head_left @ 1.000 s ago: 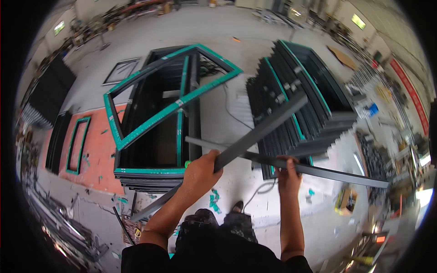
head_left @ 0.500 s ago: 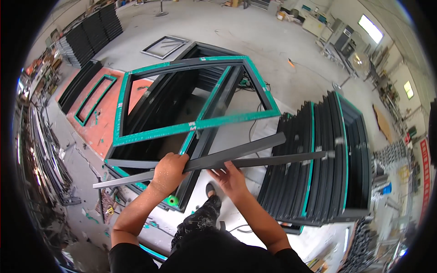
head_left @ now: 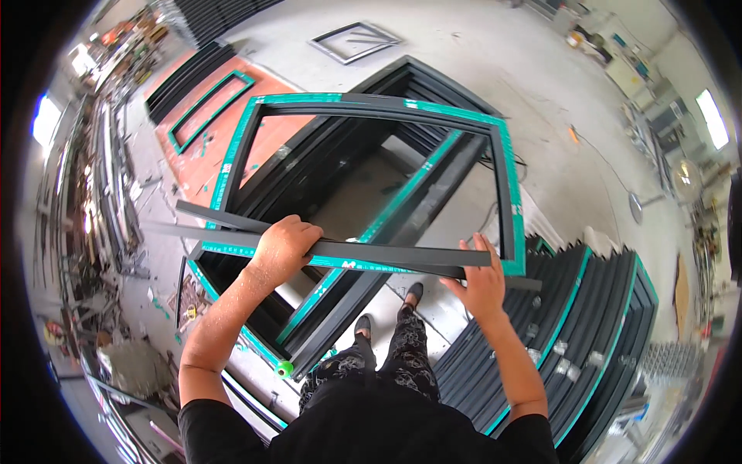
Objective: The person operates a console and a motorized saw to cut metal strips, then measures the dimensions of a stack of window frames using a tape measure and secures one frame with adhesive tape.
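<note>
Pale concrete floor (head_left: pixel 464 69) spreads beneath two crossed dark grey bars (head_left: pixel 386 253), held over the near edge of a teal-taped frame (head_left: pixel 508 178). Left hand (head_left: pixel 286 249), elbow bent, closes round them; right hand (head_left: pixel 483 288), fingers partly spread, touches them by the near right corner, its grip unclear.

Black shirt (head_left: pixel 379 425) — patterned trousers (head_left: pixel 407 348) — dark shoes (head_left: pixel 415 292)

No wording is legible. Small white print runs along the green tape (head_left: pixel 456 112) on the large frame (head_left: pixel 375 101), with bolder marks on its left, top and right sides. Whether the pale patches (head_left: pixel 568 370) on the stack (head_left: pixel 495 344) bear print cannot be told.
</note>
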### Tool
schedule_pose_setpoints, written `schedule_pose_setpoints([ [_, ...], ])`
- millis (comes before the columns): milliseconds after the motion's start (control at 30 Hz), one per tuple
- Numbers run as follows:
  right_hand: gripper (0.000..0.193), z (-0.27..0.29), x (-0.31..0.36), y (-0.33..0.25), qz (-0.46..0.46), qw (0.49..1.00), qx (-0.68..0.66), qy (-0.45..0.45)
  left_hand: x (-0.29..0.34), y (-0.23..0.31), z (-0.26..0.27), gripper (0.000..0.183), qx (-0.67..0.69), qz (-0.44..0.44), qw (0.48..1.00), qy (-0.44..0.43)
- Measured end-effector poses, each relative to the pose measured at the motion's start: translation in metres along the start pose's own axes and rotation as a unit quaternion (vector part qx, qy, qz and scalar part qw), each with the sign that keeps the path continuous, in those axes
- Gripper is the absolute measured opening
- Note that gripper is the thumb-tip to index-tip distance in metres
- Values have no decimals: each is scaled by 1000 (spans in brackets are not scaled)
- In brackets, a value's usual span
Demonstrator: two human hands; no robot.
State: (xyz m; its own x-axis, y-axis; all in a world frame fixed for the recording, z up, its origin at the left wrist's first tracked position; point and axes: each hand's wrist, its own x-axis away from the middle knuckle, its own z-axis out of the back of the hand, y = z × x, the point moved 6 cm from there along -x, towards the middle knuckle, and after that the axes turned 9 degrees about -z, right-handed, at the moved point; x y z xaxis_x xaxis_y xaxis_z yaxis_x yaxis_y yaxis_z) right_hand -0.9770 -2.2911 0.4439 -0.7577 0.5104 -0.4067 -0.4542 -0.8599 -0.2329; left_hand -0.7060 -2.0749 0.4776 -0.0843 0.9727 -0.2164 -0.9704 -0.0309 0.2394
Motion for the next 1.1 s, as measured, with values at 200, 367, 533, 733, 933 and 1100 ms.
schedule_pose_setpoints([
  [200, 40, -92, -48, 55, 63, 952, -166, -251, -24, -57, -66, 24, -16, 159, 969, -187],
  [367, 35, -133, -64, 64, 46, 916, -192, -351, -10, -81, -120, 25, 37, 290, 928, -230],
  [533, 37, -168, -60, 64, 26, 888, -226, -399, 2, -98, -151, 24, 72, 330, 915, -219],
  [733, 36, -181, -57, 76, 7, 878, -213, -430, -6, -107, -167, 25, 95, 308, 918, -232],
  [933, 39, -193, -66, 71, 47, 883, -214, -415, 6, -113, -179, 31, 107, 315, 911, -243],
  [1100, 42, -207, -76, 76, 49, 907, -184, -375, 10, -127, -187, 46, 130, 342, 886, -284],
])
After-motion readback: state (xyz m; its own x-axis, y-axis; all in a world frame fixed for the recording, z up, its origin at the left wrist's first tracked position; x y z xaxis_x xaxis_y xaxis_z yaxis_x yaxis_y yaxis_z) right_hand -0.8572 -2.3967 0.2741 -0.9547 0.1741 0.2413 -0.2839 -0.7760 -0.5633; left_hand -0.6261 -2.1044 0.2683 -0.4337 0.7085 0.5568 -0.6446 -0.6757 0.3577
